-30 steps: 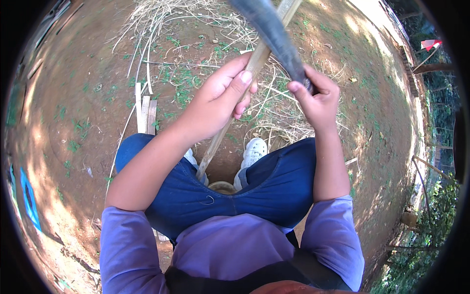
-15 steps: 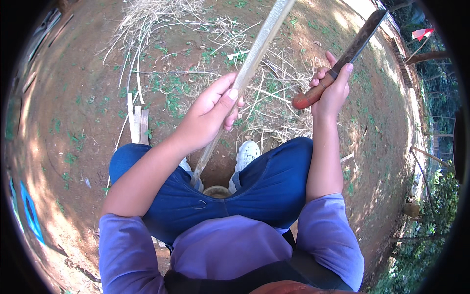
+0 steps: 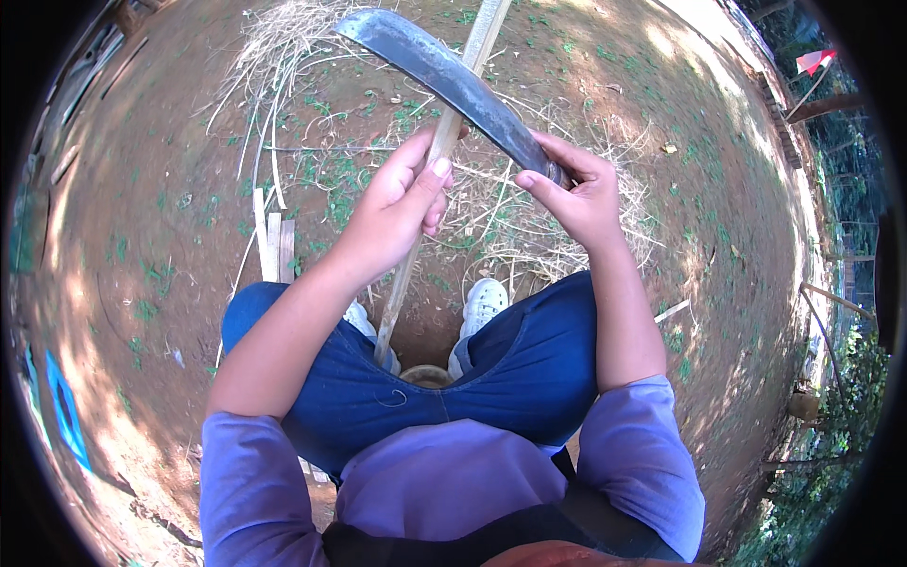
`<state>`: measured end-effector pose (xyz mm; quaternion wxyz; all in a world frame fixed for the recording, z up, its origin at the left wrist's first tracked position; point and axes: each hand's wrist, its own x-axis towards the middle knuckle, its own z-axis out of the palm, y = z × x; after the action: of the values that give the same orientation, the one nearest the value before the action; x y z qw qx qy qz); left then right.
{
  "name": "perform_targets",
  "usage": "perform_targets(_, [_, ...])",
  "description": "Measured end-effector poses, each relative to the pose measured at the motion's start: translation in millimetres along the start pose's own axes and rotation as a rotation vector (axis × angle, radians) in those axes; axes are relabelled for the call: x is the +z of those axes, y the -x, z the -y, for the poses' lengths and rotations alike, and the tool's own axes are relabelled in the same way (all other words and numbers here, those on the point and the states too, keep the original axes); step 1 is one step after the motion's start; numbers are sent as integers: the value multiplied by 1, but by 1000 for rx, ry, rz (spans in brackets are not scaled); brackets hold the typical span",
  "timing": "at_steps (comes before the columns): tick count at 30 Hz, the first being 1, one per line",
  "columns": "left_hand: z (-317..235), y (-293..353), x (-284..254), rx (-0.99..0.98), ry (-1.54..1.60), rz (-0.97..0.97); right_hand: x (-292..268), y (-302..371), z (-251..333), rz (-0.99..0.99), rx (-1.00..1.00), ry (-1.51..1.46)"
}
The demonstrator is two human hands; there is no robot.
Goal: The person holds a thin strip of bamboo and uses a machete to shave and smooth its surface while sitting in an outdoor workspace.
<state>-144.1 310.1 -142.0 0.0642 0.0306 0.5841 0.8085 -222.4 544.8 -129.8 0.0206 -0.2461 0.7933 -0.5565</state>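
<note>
Bare reddish ground (image 3: pixel 142 283), patched with grass and strewn with dry shavings (image 3: pixel 529 236), lay below a seated person in blue trousers and white shoes (image 3: pixel 484 302). Their left hand (image 3: pixel 392 213) was clenched around a long pale bamboo strip (image 3: pixel 416 236) standing upright between the knees. Their right hand (image 3: pixel 576 194) gripped the handle of a curved dark blade (image 3: pixel 444 76), which lay across the strip above the left hand. Shavings beyond the strip suggested much paring was done; this strip looked only partly worked.
</note>
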Motion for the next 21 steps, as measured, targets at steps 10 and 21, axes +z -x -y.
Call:
perform_targets(10, [23, 3, 9, -45, -114, 121, 10, 3, 14, -175, 38, -400])
perform_targets(21, [45, 4, 19, -120, -99, 140, 31, 7, 13, -239, 184, -250])
